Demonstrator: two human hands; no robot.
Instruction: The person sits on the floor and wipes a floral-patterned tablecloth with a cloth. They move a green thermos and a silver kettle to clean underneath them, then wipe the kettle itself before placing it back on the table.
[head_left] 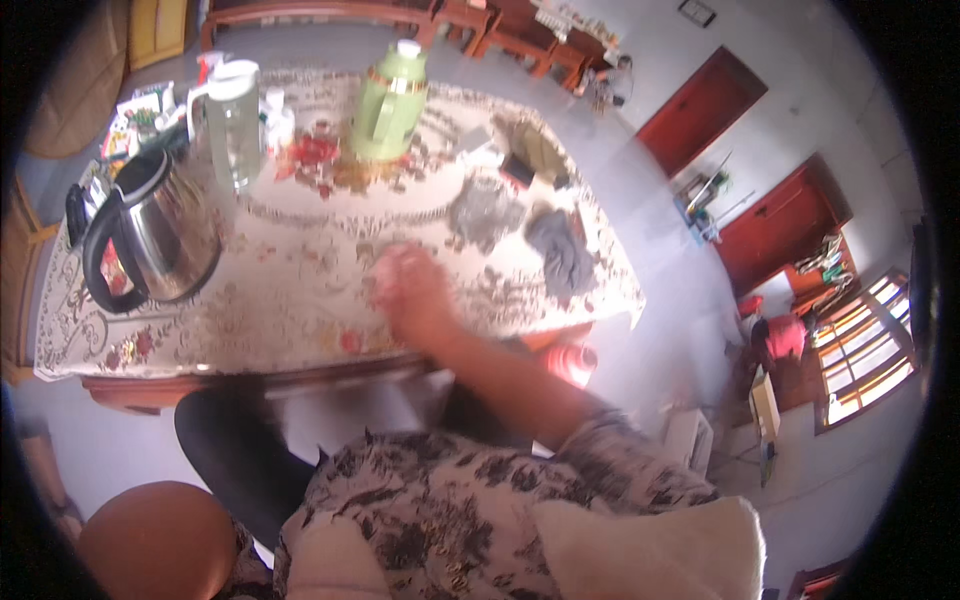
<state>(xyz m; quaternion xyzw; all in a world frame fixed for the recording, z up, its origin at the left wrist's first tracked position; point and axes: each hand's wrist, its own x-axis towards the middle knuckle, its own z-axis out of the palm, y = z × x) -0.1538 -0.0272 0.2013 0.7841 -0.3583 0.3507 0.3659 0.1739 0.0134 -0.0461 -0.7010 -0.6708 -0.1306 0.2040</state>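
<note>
My right hand [408, 300] is low over the patterned tablecloth [290, 290], near the table's front edge, and smeared by motion. A pale pink patch shows at its fingers; whether it is a held thing or the fingertips I cannot tell. Beyond the hand to the right lie a crumpled clear plastic bag [486, 213] and a bunched grey cloth [562, 254]. My left hand is out of view.
At the table's left stand a steel kettle [172, 235] with a black handle and a clear pitcher [235, 130]. A green thermos flask [391, 105] stands at the back. A brown round stool [158, 545] is at lower left. Something pink [570, 362] sits beside the table.
</note>
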